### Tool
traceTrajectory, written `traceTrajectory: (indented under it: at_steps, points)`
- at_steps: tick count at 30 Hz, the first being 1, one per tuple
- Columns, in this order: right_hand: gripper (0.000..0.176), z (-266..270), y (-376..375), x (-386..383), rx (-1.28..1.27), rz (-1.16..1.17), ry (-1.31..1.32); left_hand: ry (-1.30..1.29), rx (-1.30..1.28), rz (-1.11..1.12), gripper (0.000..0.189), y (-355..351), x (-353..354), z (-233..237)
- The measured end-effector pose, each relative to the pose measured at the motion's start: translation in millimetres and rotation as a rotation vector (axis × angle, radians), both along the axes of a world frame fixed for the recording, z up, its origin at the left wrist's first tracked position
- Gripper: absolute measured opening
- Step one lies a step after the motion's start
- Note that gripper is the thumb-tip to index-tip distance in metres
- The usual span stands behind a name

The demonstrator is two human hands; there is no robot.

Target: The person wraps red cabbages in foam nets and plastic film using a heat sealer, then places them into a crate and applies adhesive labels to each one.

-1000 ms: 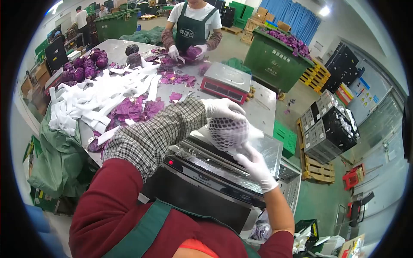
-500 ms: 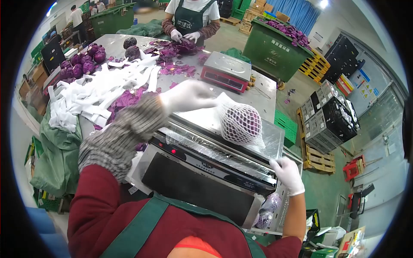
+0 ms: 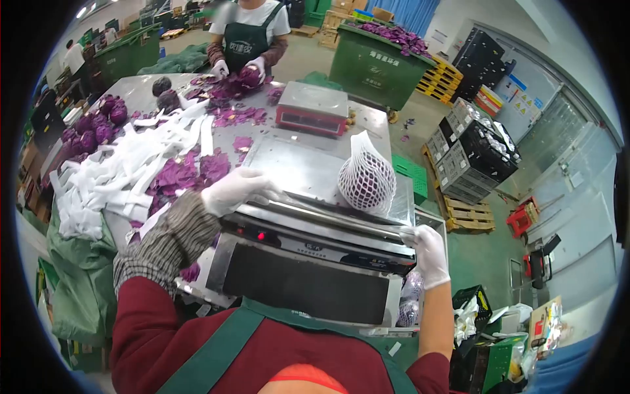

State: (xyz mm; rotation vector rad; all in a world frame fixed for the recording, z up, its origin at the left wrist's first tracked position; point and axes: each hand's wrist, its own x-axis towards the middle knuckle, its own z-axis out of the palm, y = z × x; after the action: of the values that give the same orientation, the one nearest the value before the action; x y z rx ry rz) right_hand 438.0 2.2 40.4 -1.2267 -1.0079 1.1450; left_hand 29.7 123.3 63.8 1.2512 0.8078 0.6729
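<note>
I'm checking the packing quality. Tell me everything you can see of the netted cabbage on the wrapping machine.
The netted cabbage is a round purple head sheathed in white foam mesh, whose loose end stands up in a point. It sits upright on the shiny top of the wrapping machine, towards its right side. Neither the left hand nor the right hand touches it.

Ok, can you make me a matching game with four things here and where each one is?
Things:
1. netted cabbage
2. scale
3. left hand
4. green bin

Places:
A. on the floor past the table, holding purple leaves
B. on the flat top of the wrapping machine
C. on the table, behind the machine
D. at the machine's left side

Pairs: 1-B, 2-C, 3-D, 4-A
</note>
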Motion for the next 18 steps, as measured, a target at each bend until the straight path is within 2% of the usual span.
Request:
traceTrajectory:
  at_steps: [2, 4, 6, 8, 10, 12, 13, 15, 16, 17, 18]
  points:
    - [0.017, 22, -7, 15, 0.223, -0.044, 0.175, -0.343, 0.099, 0.024, 0.022, 6, 1, 19]
    - [0.018, 50, 8, 25, 0.415, -0.150, 0.326, -0.683, 0.234, -0.017, 0.018, 24, 26, 48]
    - [0.021, 57, 54, 22, 0.462, -0.214, 0.239, -0.452, 0.384, 0.098, 0.025, 45, 78, 59]
    - [0.029, 25, 104, 29, 0.266, -0.200, -0.199, -0.125, 0.696, -0.139, 0.070, 91, 117, 19]
    - [0.061, -9, 128, 19, 0.196, 0.097, -0.455, 0.322, 0.947, -0.380, 0.112, 108, 134, -8]
    - [0.093, 0, 113, -24, 0.321, 0.336, -0.516, 0.229, 0.802, -0.456, 0.120, 107, 149, -19]
    - [0.096, -10, 125, -24, 0.310, 0.294, -0.451, 0.031, 0.555, -0.452, 0.118, 105, 154, -25]
    - [0.103, -27, 148, -29, 0.268, 0.215, -0.321, -0.097, 0.406, -0.343, 0.114, 103, 159, -11]
    - [0.088, -22, 149, -31, 0.242, 0.251, -0.108, -0.158, 0.320, -0.284, 0.113, 100, 157, -8]
    - [0.075, -10, 150, -37, 0.150, 0.217, -0.069, -0.039, 0.361, -0.030, 0.092, 116, 162, -33]
    - [0.066, -1, 150, -41, 0.066, 0.180, -0.030, -0.153, 0.248, -0.066, 0.069, 104, 155, -10]
